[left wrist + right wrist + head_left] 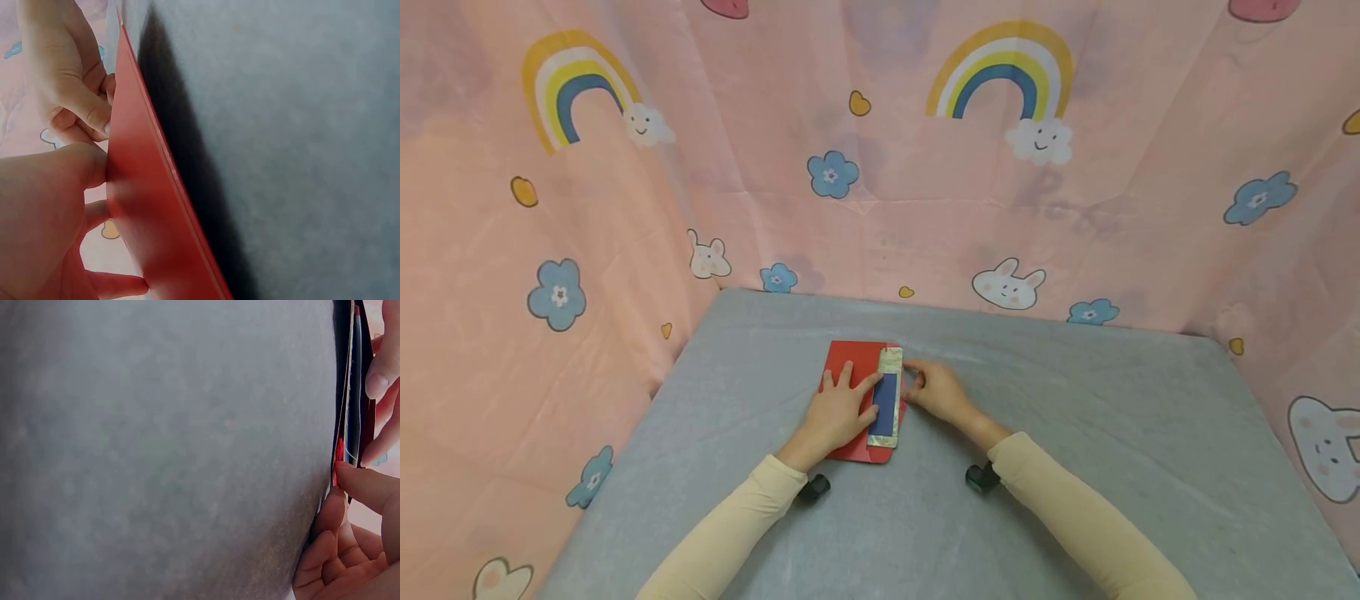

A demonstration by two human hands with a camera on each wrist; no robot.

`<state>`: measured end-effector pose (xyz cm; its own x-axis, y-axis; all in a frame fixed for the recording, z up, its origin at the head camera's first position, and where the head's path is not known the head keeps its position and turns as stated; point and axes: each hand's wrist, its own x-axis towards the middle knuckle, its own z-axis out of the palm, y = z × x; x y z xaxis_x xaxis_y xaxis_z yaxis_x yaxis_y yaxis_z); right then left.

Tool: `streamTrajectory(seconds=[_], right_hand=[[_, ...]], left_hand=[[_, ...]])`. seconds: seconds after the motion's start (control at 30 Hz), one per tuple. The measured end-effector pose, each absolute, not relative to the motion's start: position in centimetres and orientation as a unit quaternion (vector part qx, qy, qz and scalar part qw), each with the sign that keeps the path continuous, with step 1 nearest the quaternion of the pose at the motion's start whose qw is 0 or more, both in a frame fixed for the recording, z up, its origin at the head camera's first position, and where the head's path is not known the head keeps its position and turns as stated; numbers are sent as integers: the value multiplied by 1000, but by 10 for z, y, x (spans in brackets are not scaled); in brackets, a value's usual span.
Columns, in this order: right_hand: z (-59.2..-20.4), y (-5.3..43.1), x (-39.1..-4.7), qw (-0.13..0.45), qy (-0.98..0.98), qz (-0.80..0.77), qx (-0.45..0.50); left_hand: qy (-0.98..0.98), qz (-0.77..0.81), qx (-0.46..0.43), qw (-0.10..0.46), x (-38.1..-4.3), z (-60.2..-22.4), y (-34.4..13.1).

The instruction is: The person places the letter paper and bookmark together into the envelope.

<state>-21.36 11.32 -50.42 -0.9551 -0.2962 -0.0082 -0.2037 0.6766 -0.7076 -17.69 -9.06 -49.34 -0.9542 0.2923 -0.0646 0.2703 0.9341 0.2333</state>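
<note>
A flat red folder-like cover (854,354) lies on the grey cloth-covered table. Along its right side runs a pale patterned strip with a dark blue panel (886,407). My left hand (833,417) rests on the cover with fingers spread, the index finger and thumb reaching onto the strip. At the right edge, my right hand (942,392) pinches a small red thread-like piece (339,452) between thumb and finger. In the left wrist view the cover's red face (140,187) fills the middle, with the left fingers against it.
Grey cloth (1075,467) covers the table. Pink printed curtains (910,225) hang at the back and both sides. A small black device (981,477) is at the right wrist, and another black device (814,488) is at the left wrist.
</note>
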Motion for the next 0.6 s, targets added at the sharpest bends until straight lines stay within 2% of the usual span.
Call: streamTrajectory(seconds=[0.6], right_hand=[[-500, 107, -207, 69, 917, -369, -135]], left_hand=[[983, 109, 140, 45, -176, -492, -90]])
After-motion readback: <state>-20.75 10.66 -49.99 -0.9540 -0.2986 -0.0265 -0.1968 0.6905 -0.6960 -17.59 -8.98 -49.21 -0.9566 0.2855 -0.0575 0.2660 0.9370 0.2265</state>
